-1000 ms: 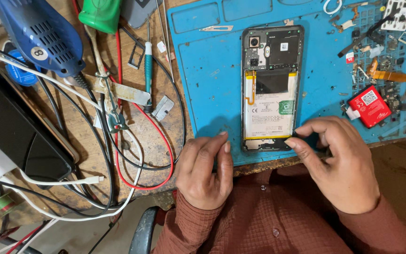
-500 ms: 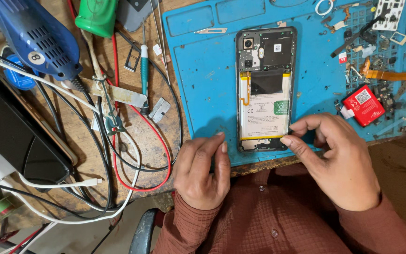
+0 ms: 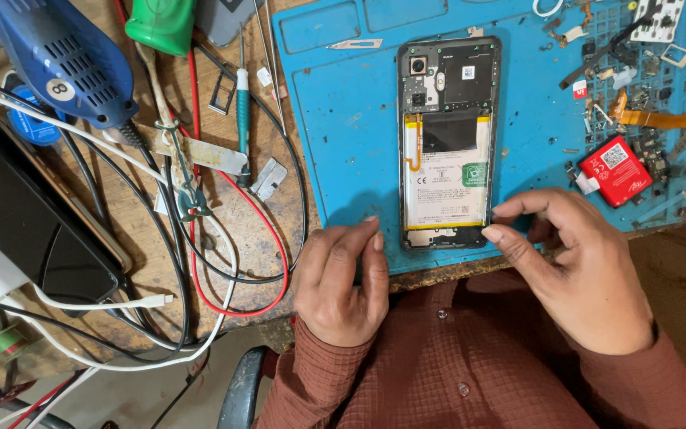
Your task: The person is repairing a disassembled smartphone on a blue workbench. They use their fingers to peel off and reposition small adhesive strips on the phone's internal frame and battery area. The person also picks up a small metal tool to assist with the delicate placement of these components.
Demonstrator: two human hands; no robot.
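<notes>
Opened phone [image 3: 448, 143], frame centre: matt dark plastic w/ glossy paper-labelled battery. Blue mat [image 3: 351, 119] looking matt, rubbery. Bench [image 3: 240, 230] at left showing rough, worn wood. Blue tool [image 3: 57, 59], upper left: smooth plastic. Shirt sleeve [image 3: 311, 381] showing woven cloth.

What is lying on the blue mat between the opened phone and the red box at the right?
In the head view, the stretch between the opened phone and the red box is bare blue mat, apart from a few tiny specks.
</notes>
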